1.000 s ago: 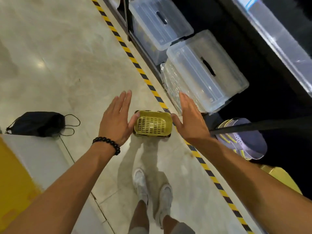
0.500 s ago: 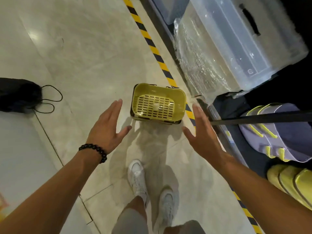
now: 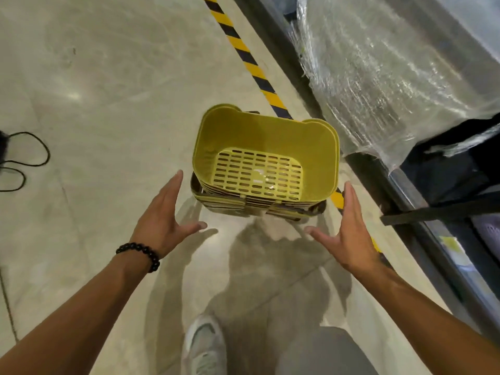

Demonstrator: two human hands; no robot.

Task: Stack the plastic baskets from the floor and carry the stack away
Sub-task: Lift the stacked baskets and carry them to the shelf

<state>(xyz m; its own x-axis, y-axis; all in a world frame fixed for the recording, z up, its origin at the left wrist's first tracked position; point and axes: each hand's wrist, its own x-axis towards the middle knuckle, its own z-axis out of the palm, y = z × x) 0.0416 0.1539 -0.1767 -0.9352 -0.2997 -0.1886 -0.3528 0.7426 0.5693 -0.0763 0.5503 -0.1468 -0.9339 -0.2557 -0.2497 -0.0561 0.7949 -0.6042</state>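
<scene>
A stack of yellow plastic baskets (image 3: pixel 243 131) with a slotted bottom stands upright on the pale floor, its dark handles folded down at the near rim. My left hand (image 3: pixel 165 217) hovers just left of the stack's near corner, fingers spread, holding nothing. My right hand (image 3: pixel 349 231) is spread the same way at the stack's right near corner, close to it but apart. Neither hand touches the baskets.
A yellow-and-black striped floor line (image 3: pixel 243 54) runs behind the stack. A low dark shelf rail (image 3: pixel 373 169) on the right carries a plastic-wrapped bundle (image 3: pixel 378 63). A black cord (image 3: pixel 29 158) lies at the far left. My white shoe (image 3: pixel 204 345) is below.
The view has dropped much closer to the baskets, which now fill the centre. Both hands have lowered toward the stack's sides and spread wider.
</scene>
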